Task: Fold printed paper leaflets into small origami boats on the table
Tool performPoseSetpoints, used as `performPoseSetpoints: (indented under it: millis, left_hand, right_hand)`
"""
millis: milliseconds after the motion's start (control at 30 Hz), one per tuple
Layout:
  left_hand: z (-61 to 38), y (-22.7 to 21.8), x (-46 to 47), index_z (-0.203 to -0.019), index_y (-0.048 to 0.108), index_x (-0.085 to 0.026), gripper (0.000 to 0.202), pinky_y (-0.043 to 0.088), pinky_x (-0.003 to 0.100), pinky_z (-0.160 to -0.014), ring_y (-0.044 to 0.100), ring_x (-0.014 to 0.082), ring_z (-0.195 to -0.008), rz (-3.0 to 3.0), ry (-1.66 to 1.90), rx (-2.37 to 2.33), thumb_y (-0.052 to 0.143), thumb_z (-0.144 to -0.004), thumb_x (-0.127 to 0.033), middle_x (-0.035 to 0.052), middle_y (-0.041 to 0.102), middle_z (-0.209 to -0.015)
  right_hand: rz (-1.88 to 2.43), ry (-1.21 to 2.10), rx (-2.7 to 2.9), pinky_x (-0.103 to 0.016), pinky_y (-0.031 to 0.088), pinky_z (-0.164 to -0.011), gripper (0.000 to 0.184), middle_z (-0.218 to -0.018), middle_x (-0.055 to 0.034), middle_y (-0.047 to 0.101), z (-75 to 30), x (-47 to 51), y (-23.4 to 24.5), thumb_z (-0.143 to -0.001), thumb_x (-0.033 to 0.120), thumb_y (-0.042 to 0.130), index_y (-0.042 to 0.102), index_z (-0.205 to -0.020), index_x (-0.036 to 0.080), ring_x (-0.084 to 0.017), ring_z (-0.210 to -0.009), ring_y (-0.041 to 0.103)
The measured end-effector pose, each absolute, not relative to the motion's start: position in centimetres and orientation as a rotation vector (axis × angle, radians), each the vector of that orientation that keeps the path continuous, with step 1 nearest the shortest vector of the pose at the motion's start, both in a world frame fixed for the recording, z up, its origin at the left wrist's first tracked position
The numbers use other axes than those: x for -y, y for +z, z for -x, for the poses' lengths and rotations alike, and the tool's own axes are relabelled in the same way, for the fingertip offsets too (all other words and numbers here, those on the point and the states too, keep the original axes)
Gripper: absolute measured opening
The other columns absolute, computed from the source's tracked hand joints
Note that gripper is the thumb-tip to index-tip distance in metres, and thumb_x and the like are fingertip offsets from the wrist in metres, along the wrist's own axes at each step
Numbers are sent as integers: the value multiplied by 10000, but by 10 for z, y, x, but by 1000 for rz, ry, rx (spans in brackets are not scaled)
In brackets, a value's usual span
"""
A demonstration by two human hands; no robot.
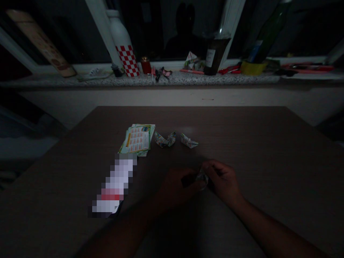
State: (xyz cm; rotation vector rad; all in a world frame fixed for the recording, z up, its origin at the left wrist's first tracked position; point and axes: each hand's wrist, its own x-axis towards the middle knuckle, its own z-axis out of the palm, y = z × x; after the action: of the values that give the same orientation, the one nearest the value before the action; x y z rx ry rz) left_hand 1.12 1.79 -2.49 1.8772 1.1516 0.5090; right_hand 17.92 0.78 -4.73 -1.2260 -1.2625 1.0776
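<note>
Both hands meet low over a brown table (255, 143) in dim light. My left hand (174, 188) and my right hand (221, 179) pinch a small folded piece of printed paper (202, 177) between their fingertips. Beyond them lie two finished folded paper shapes (164, 139) and a third folded shape (189, 141). A small stack of printed calendar cards (137, 139) lies to the left of them.
A blurred-out oblong object (114, 186) lies on the table at the left. On the stone windowsill (80, 81) stand a red-and-white checked bottle (124, 44), a small red jar (146, 65), a dark bottle (215, 53), a green bottle (264, 34) and pens.
</note>
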Motion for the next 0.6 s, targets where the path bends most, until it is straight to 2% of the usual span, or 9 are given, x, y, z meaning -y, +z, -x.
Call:
performPoseSetpoints:
  millis: [600]
  left_hand:
    - [-10, -26, -17, -864, 680, -138, 419, 321, 222, -542, 485, 123, -614, -1863, 535, -1127, 557, -805, -534, -1, 589, -675]
  right_hand:
    - [1212, 1084, 1280, -230, 396, -522, 269, -579, 7, 573, -181, -8, -50, -838, 386, 586, 651, -691, 170, -120, -542, 501]
